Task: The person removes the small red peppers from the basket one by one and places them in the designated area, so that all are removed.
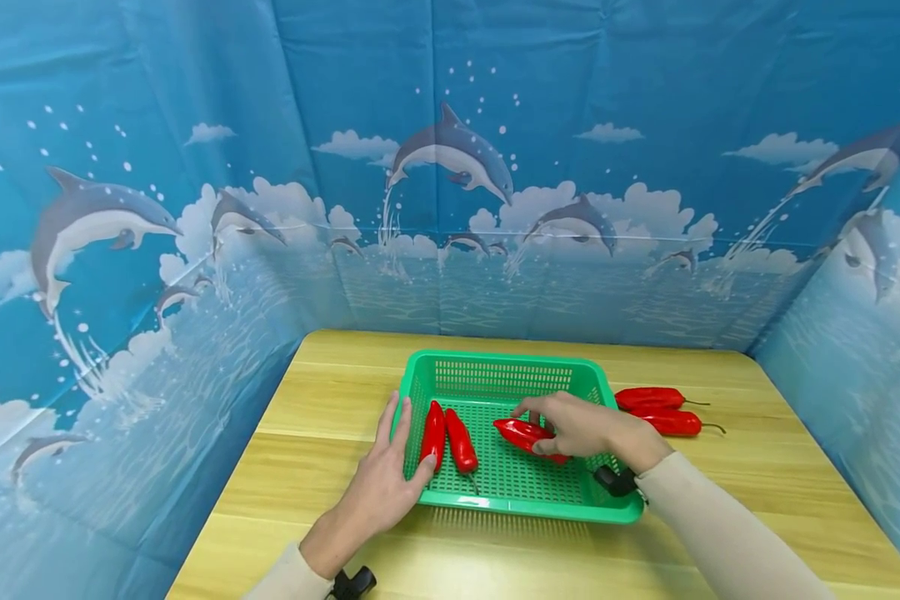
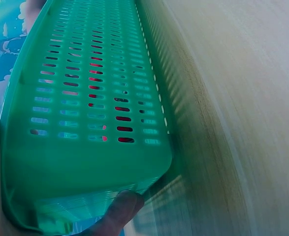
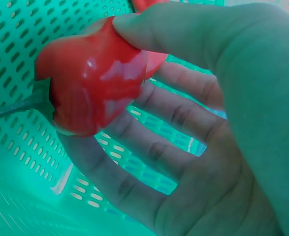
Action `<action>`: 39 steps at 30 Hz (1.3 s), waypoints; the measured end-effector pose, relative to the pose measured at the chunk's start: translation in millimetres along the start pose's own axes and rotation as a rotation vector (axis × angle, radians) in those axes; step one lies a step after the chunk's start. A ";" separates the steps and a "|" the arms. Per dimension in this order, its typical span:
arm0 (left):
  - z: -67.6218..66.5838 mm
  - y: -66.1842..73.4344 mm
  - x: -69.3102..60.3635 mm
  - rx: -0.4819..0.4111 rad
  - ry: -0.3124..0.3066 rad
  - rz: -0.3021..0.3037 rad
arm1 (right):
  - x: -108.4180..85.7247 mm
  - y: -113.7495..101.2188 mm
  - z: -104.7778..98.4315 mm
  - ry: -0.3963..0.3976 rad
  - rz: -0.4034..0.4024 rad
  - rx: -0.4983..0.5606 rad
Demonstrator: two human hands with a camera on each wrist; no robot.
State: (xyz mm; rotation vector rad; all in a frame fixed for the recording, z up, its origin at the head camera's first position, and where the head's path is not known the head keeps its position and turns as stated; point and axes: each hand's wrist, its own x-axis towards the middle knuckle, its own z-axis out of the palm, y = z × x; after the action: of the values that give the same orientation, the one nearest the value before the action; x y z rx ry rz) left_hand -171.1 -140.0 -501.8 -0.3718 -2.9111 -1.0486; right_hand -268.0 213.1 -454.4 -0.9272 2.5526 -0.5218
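A green plastic basket (image 1: 521,506) with slotted walls stands on the table. My left hand (image 1: 378,487) holds its left end, thumb over the rim near the front corner and fingers along the outer wall. In the left wrist view, a fingertip (image 2: 127,204) lies against the basket's end. Two red chili peppers, a left one (image 1: 433,433) and a right one (image 1: 461,442), lie side by side inside. Over the basket's right half, my right hand (image 1: 573,423) grips another red chili pepper (image 3: 92,81) between thumb and fingers, its green stem pointing away from the palm.
Right of the basket, two more red chili peppers lie on the table, a rear one (image 1: 651,398) and a front one (image 1: 667,421). Wooden table (image 1: 307,417) extends around the basket. Blue dolphin-print curtains (image 1: 450,275) hang behind and at both sides.
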 end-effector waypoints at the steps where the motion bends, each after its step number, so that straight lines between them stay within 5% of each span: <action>1: 0.2 -0.3 0.4 0.001 0.002 0.001 | -0.5 -0.2 -1.4 0.002 0.001 0.005; 39: 3.9 -3.4 3.2 0.025 0.020 0.012 | -21.4 -3.5 -25.5 0.133 -0.096 -0.048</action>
State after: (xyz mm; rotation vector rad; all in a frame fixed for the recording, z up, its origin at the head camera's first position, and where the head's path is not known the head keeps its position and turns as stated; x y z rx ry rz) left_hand -174.8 -139.4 -506.6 -0.3752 -2.8981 -1.0074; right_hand -262.6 230.2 -426.2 -1.0698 2.6597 -0.5694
